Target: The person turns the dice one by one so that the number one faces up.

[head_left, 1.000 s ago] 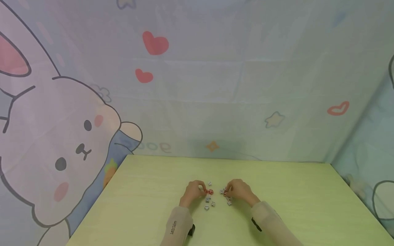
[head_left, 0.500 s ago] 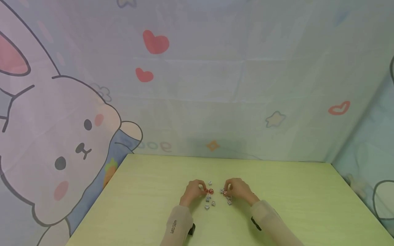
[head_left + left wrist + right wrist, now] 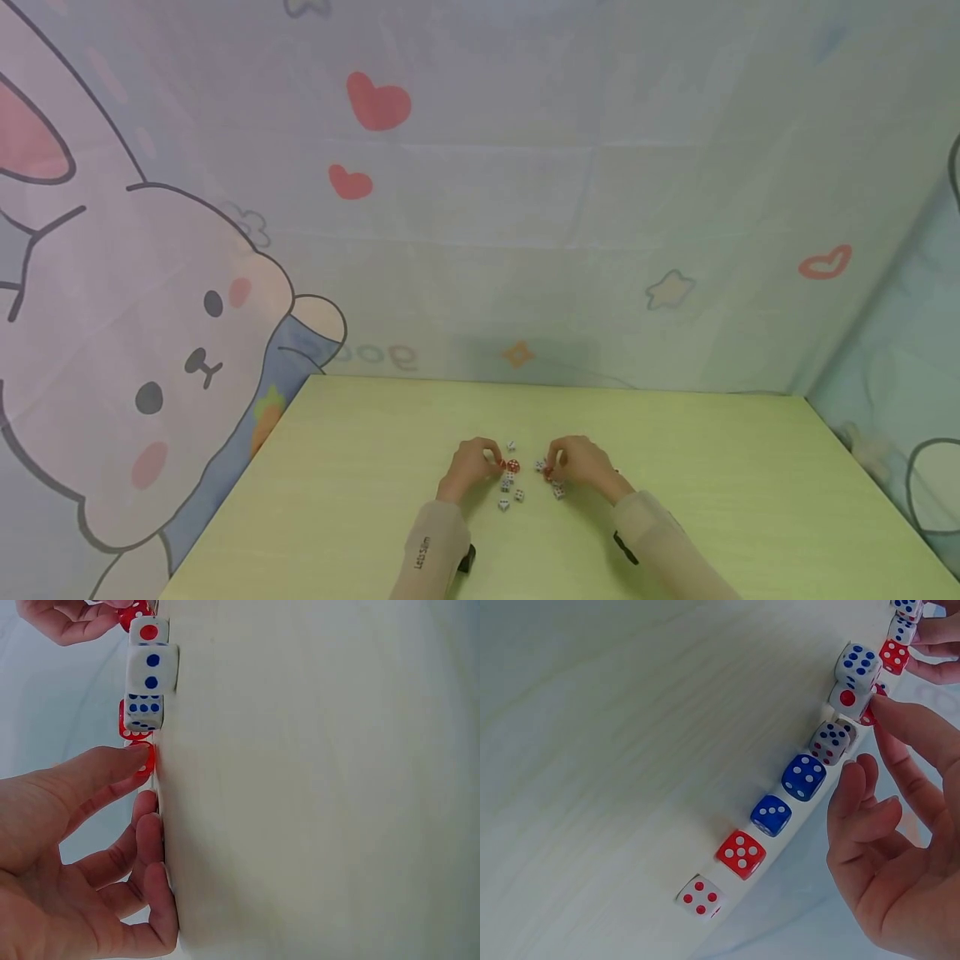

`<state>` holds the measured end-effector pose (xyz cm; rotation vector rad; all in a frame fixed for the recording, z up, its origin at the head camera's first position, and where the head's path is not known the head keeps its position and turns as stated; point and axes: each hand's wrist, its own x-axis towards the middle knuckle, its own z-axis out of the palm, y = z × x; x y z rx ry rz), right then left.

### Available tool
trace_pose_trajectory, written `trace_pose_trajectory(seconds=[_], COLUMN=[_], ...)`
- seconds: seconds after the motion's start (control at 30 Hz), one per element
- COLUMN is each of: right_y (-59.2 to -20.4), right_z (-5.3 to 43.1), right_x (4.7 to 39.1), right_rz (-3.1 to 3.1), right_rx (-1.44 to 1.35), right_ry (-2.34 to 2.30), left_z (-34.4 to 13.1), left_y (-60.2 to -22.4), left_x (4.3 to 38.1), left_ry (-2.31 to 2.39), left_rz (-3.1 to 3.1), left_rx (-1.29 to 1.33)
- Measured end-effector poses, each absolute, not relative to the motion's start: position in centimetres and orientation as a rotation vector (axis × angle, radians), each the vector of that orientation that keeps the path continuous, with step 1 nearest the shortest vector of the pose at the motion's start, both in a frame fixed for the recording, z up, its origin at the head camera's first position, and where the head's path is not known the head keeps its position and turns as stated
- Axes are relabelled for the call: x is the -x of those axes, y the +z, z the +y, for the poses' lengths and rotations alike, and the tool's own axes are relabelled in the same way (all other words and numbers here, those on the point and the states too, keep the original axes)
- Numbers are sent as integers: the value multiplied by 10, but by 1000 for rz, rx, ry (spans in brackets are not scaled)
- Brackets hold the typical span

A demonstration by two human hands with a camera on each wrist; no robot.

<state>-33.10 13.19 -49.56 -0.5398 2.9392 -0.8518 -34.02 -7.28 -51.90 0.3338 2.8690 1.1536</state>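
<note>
Only in right-wrist view: blue dice (image 3: pixel 803 778).

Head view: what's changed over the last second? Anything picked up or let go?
Nothing has clearly moved, and no pickup or release shows. The left hand still has its fingers at a red die, the right hand at another red die; the white die nearest the person lies where it was.

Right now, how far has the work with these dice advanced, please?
Apparently done: some white dice already lie on the table, with nothing touching them from above. In hand: the left hand pinches a red die, the right hand another red die. Probably left: letting both go, then perhaps handling the blue dice, which lie free beside the right hand.
</note>
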Motion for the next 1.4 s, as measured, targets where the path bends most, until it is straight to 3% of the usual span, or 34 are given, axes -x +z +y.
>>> trace_pose_trajectory(seconds=[1.4], right_y=[-489], right_z=[138], right_x=[337], right_rz=[2900], right_rx=[479], right_ry=[-888], left_z=[-73], left_y=[-518], left_x=[342], left_ry=[1154], left_rz=[2854], left_rx=[-326])
